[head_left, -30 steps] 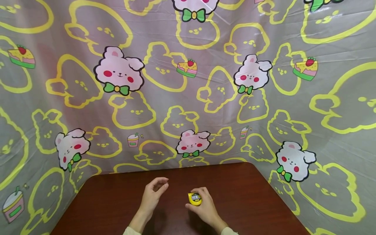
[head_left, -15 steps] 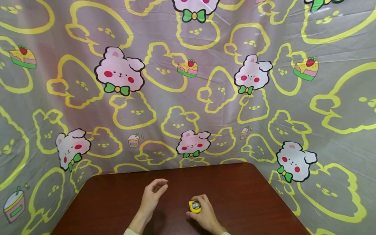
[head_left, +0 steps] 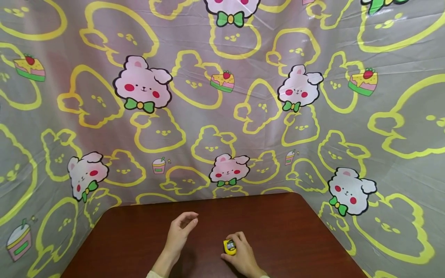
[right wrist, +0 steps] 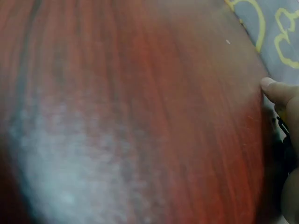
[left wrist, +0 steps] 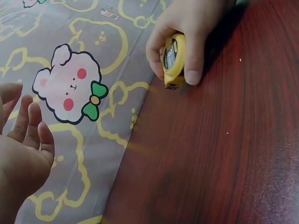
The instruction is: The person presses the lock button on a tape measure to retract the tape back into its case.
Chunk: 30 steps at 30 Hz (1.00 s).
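A yellow tape measure (head_left: 230, 247) with a dark label sits between the thumb and fingers of my right hand (head_left: 245, 255), low at the table's near middle. Whether its underside touches the wood, I cannot tell. From the left wrist view, the tape measure (left wrist: 176, 55) appears edge-up, gripped from above by the right hand (left wrist: 189, 23). My left hand (head_left: 178, 233) hovers to its left, fingers loosely bent and holding nothing. The right wrist view catches only part of the right hand (right wrist: 285, 95) at its right edge, the tape measure mostly hidden.
The dark red-brown wooden table (head_left: 139, 231) has a rounded far right corner. A grey curtain (head_left: 250, 143) printed with yellow outlines and white cartoon rabbits hangs behind it and along both sides.
My right hand has come down and slightly nearer to me with the tape measure, moving mostly in the first half second. The left hand has stayed almost still.
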Tool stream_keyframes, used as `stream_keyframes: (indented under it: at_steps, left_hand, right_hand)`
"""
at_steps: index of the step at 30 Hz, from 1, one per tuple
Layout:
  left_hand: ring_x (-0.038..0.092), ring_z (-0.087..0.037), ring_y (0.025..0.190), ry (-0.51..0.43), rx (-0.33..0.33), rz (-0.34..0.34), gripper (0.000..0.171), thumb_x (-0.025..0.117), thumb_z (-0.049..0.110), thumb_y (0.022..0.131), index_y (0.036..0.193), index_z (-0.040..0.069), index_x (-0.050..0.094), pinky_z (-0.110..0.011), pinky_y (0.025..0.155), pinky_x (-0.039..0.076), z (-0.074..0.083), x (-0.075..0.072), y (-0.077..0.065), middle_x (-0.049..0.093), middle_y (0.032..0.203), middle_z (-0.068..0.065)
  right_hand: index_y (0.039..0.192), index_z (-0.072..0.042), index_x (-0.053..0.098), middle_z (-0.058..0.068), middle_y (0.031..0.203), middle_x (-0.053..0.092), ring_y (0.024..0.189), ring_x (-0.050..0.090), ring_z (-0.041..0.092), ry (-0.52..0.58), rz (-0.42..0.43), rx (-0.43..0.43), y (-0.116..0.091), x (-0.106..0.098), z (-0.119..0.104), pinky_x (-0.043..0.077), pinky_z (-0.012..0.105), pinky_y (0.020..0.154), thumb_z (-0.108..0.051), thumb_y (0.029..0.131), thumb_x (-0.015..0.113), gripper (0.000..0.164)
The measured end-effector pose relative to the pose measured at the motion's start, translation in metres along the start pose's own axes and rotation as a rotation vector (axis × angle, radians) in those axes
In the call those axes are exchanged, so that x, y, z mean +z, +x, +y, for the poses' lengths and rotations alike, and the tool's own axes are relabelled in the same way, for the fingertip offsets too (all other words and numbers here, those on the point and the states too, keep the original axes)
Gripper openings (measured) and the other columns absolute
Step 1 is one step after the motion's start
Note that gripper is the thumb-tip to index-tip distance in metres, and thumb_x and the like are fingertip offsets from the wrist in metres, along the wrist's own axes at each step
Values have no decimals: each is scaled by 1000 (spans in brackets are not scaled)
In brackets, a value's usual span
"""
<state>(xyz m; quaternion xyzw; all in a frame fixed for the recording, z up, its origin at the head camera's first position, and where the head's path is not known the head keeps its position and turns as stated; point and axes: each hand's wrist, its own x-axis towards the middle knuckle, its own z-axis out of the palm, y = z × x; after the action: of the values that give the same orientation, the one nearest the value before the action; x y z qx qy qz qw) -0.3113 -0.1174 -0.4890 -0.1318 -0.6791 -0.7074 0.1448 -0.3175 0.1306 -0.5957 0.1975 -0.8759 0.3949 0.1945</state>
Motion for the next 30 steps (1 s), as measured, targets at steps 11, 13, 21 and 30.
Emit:
stream_keyframes:
  at_steps: [11,13,21,30]
  left_hand:
    - [65,-24,97,-13,-24,2,22,71,4,97,116,-7,68,-27,80,52,-2,0,2,69,105,-8]
    - [65,-24,98,-17,-27,4,22,72,4,97,116,-6,68,-27,80,52,-2,0,2,69,105,-8]
    - [64,-23,98,33,20,-8,18,72,3,97,113,-2,70,-26,83,52,-5,-4,3,69,106,-8]
    - [64,-22,91,105,36,-11,17,75,7,95,111,5,72,-27,78,50,-2,-19,10,69,103,-7]
  right_hand:
    - [115,-18,69,0,112,54,92,47,21,-182,26,-7,0,4,-1,43,36,72,-40,73,94,54]
    - [116,-17,69,2,112,54,92,47,22,-188,19,2,0,4,-1,44,37,72,-41,73,94,55]
    - [124,-19,66,4,116,51,95,46,23,-164,-79,45,3,-3,-1,45,39,73,-50,73,92,64]
    - [134,-18,63,7,122,53,98,47,26,-191,-195,48,14,-33,-3,46,41,75,-55,76,88,73]
